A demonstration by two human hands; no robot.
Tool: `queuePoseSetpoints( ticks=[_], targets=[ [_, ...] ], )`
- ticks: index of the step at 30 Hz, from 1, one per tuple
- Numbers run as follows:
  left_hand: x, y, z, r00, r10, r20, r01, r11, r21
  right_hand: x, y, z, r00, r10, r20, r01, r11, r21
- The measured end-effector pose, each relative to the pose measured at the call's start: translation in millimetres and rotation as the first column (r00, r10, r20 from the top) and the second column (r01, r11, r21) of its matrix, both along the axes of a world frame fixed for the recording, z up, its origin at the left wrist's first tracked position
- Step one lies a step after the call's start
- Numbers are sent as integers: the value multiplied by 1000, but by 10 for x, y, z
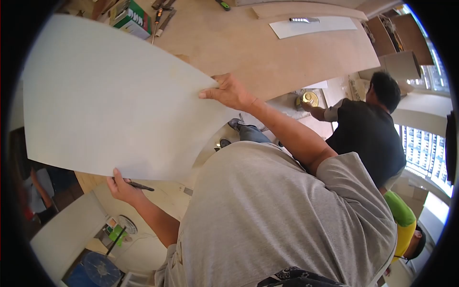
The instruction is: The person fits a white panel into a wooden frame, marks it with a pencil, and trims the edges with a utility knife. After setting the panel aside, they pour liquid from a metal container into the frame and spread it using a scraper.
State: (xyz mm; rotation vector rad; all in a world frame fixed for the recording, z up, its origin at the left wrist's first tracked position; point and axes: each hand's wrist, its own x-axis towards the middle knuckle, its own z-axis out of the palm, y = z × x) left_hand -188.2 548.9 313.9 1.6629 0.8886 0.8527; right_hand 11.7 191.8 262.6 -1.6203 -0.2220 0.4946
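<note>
A large white sheet [110,95], thin and slightly bowed, is held between my two hands. My left hand [123,187] pinches its lower edge, thumb on the upper face. A slim dark pen-like tool [141,185] also sticks out from that hand. At the sheet's right edge, my right hand [229,93] grips with the thumb on top and the other fingers partly hidden beneath. The sheet's far side overlaps a wooden worktable [287,60].
On the table are a white strip [330,27] with a metallic-handled tool [304,20], a green-and-white box [131,19] and a screwdriver [158,15]. A person in a dark shirt [366,136] reaches to a tin [310,98]. Another person [405,225] is behind; a fan [101,268] stands lower left.
</note>
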Motion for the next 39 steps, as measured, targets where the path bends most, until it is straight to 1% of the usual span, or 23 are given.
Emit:
queuePoseSetpoints(
  ticks=[3,5,8,9,11,12,13,15,17,18,19,20,21,22,23,24,25,26,27,29,32,35,39],
  targets=[
    [-75,48,-100,995,-60,-80,65,996,58,-103,-18,-92,1000,-5,-29,4,1000,-18],
    [-26,16,-93,995,-69,-76,71,997,26,-131,-96,-41,999,-17,-44,14,998,-64],
    [76,-36,-10,995,-57,-81,57,998,4,-152,-91,-297,994,-72,-84,75,996,39],
    [113,-57,10,995,-45,-83,46,999,2,-159,-111,-279,990,-98,-105,104,993,58],
    [138,-47,-24,996,-76,-41,75,997,-26,-166,-183,-210,981,-134,-139,148,984,95],
    [154,-26,-41,997,-78,-13,77,996,-38,-108,-238,-268,987,-150,-50,148,988,-34],
    [174,-39,-58,997,-73,-21,73,997,-9,-6,-312,-375,988,-144,51,150,977,-154],
    [186,-156,-61,999,-32,-38,34,998,60,107,-414,-252,979,-162,124,187,953,-238],
    [170,-408,-48,992,-123,-14,121,988,-97,343,-821,-151,994,-109,-18,99,955,-279],
    [132,-525,-74,986,-154,-63,144,980,-136,432,-1006,-213,960,-99,261,176,941,-288],
    [98,-519,-285,983,-166,-79,136,947,-290,547,-1157,3,986,-106,128,147,912,-382],
    [140,-697,-258,974,-170,-147,108,929,-354,736,-1484,-354,943,-212,258,294,894,-339],
    [4,-599,-573,913,-326,-247,206,888,-412,683,-1493,162,985,-113,128,145,949,-280],
    [1,-712,-629,910,-400,-113,289,804,-520,775,-1647,213,955,-87,282,178,932,-316],
    [16,-816,-586,873,-487,-38,396,751,-528,820,-1702,488,921,110,375,42,926,-375],
    [34,-900,-564,850,-527,1,441,709,-550,911,-1802,540,912,134,388,53,898,-436],
    [-1,-953,-638,837,-546,46,471,674,-569,858,-1735,783,863,218,455,57,854,-517],
    [-59,-1004,-743,813,-574,96,512,626,-588,764,-1656,1000,868,254,426,41,819,-573],
    [-122,-1031,-826,816,-563,132,521,616,-592,674,-1572,1215,872,290,395,24,779,-626],
    [-238,-1050,-937,809,-551,205,550,587,-595,587,-1508,1403,884,352,309,-49,726,-686],
    [-226,-993,-937,834,-510,210,519,598,-610,602,-1492,1411,889,339,307,-14,690,-723],
    [-299,-938,-947,839,-507,197,504,587,-634,533,-1512,1321,899,312,308,-64,788,-612],
    [-337,-864,-1010,844,-509,170,491,604,-628,519,-1457,1264,930,289,225,-84,766,-637]
  ],
)
